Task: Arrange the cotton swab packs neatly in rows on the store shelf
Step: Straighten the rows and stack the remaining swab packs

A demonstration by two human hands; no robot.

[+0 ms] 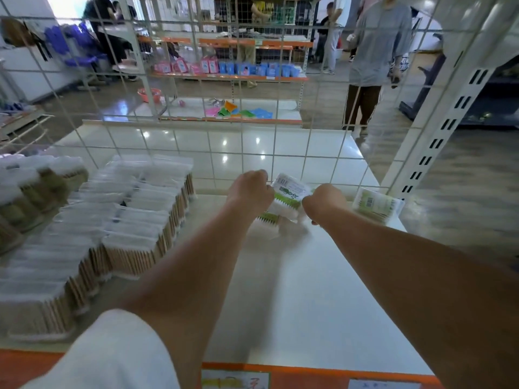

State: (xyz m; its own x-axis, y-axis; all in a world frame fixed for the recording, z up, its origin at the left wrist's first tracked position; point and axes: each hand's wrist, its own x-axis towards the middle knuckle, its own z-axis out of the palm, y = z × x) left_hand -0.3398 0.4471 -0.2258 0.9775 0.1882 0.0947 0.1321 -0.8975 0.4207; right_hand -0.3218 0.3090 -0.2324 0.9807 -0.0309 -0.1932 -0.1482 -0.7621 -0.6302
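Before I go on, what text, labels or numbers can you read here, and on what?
None can be read.
Green-labelled pack held by left hand and right hand: print and barcode blurred.
Pack by the mesh: barcode, blurred.
Shelf edge tags: blurred.

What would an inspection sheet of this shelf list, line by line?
Surface: glossy white metal shelf, orange front edge.
Job's things: clear plastic cotton swab packs in rows at left; green-labelled swab pack between both hands; another green-labelled pack lies tilted at the right edge.
Clutter: nothing seen.
Hands: left hand and right hand, fingers curled on the held pack.
Cables: nothing seen.
Surroundings: white wire grid back panel; people and stocked shelves beyond.
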